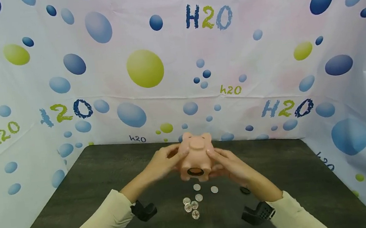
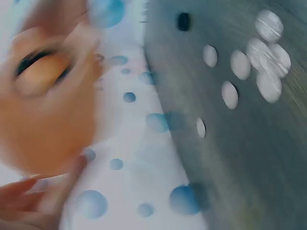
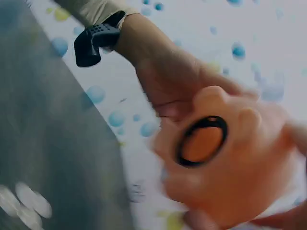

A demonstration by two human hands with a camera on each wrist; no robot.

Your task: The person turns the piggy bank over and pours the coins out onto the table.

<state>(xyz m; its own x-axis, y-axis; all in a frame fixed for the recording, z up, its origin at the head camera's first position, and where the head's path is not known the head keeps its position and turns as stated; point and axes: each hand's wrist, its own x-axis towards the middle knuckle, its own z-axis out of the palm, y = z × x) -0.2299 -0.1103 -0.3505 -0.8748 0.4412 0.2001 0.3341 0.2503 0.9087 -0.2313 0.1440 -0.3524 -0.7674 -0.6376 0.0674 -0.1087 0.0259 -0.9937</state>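
Note:
Both hands hold a pink piggy bank point(image 1: 197, 157) above the dark table, my left hand point(image 1: 166, 161) gripping one side and my right hand point(image 1: 229, 163) the other. Its feet and underside tilt toward me, with a round black-rimmed hole showing there; in the right wrist view the hole point(image 3: 201, 141) looks orange inside. Motion blurs the piggy bank point(image 2: 48, 124) in the left wrist view. On the table beneath it lie several silver coins point(image 1: 194, 205), some clustered together and others, such as a single coin point(image 1: 214, 189), lying apart.
A small round black piece point(image 1: 244, 190) lies on the dark table point(image 1: 117, 163), partly behind my right forearm. Behind and at the sides hangs a white curtain point(image 1: 178, 73) printed with blue and green dots. Black wrist cameras point(image 1: 144, 210) sit on both wrists.

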